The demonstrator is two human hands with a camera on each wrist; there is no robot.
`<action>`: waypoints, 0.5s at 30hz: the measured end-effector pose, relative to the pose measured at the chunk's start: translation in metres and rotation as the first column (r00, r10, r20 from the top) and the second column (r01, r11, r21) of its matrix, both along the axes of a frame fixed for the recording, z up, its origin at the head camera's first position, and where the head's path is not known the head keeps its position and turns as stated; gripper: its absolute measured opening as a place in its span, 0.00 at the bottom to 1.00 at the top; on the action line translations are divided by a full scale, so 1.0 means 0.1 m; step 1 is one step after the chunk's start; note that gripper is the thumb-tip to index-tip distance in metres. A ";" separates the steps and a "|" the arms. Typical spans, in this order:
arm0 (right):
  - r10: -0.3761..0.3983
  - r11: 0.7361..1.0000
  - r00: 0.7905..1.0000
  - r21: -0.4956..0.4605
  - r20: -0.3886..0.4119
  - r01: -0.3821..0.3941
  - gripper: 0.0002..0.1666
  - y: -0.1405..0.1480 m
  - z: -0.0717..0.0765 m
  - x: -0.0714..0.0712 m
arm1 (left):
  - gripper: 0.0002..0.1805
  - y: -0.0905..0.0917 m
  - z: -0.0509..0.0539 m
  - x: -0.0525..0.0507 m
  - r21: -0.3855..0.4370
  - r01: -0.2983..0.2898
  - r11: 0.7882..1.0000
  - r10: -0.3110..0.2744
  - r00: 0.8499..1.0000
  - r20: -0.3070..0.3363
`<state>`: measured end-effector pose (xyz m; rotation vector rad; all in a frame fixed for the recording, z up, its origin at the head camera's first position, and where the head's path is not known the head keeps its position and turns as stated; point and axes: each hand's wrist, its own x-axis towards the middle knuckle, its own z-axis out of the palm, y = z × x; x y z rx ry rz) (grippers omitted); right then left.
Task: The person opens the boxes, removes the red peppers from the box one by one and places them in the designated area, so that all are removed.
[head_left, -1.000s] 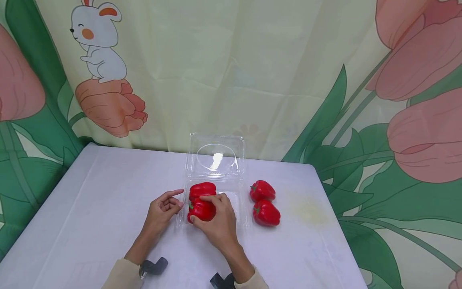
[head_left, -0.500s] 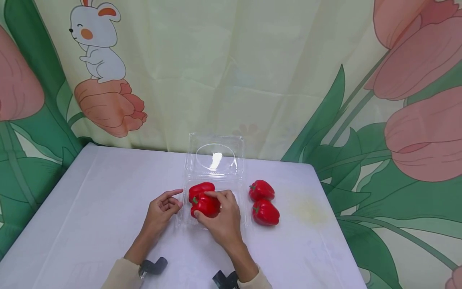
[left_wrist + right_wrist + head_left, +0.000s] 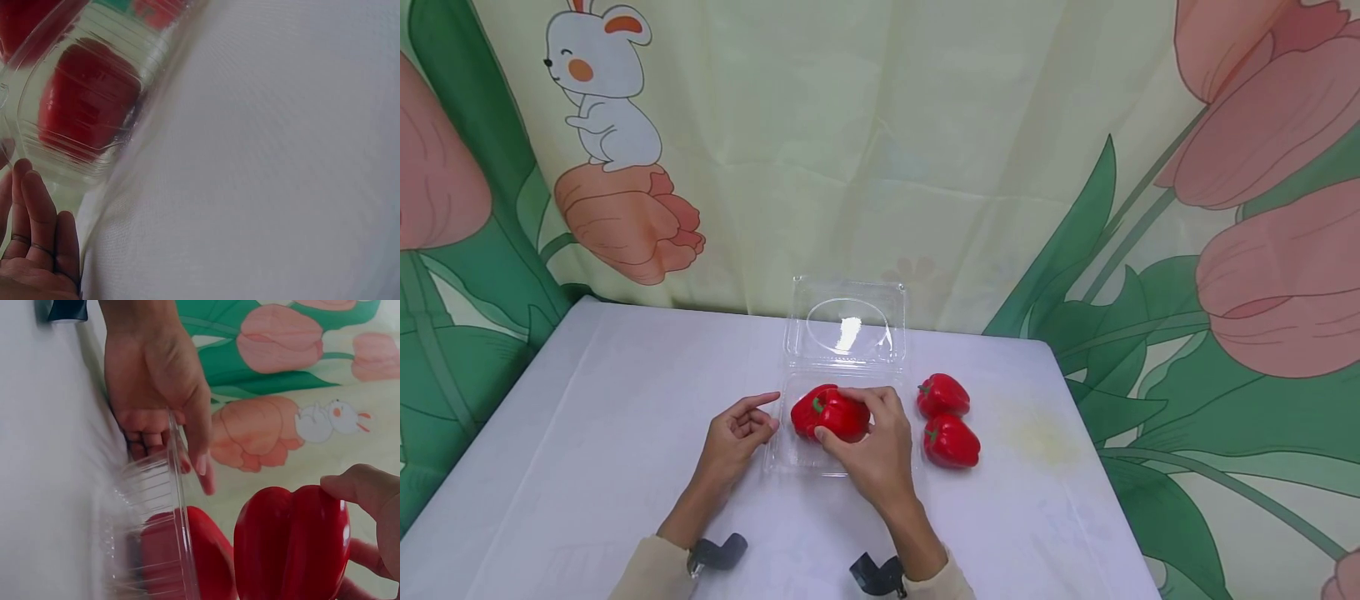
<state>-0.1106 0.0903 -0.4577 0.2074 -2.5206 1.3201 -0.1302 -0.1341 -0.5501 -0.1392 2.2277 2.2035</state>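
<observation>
Pinching 1 red pepper (image 3: 848,419) in the right hand (image 3: 882,448) above the box (image 3: 797,457), holding the left hand (image 3: 741,433) loose beside the box, probably best to lower gently without bumping the other pepper (image 3: 802,414) inside.

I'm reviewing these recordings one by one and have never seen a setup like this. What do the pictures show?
There is no robot here: a person works with two bare hands. The wide picture comes from a camera worn on the head, looking forward and down. The other two come from small cameras on each wrist, hence their tilted close-ups.

On a table with a white cover lies an open clear plastic container. One red pepper is inside it; two more red peppers lie to its right.

The right hand holds another red pepper over the container. The left hand is at the container's left edge, holding no pepper.
</observation>
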 end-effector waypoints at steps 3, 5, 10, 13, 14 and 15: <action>-0.004 1.000 1.000 -0.004 -0.007 0.004 0.40 0.02 0.02 -0.01 | 0.25 0.00 0.01 0.00 0.002 -0.002 1.000 0.002 1.000 0.009; -0.009 1.000 1.000 -0.005 -0.010 0.009 0.39 0.04 0.02 -0.01 | 0.25 0.00 0.01 0.01 0.001 -0.003 1.000 0.003 1.000 0.013; -0.026 1.000 0.999 -0.008 -0.024 0.026 0.39 0.09 0.04 -0.04 | 0.26 0.00 0.02 0.01 -0.005 -0.001 1.000 0.001 1.000 0.016; -0.038 0.999 0.999 -0.016 -0.030 0.038 0.39 0.12 0.07 -0.05 | 0.26 0.00 0.03 0.01 -0.005 0.000 1.000 0.000 1.000 0.019; -0.041 0.999 0.999 -0.020 -0.030 0.041 0.39 0.13 0.08 -0.05 | 0.26 0.00 0.02 0.01 -0.006 0.000 1.000 0.000 1.000 0.019; -0.042 0.999 0.999 -0.027 -0.034 0.041 0.40 0.14 0.09 -0.05 | 0.26 0.00 0.03 0.01 -0.007 -0.001 1.000 0.001 1.000 0.018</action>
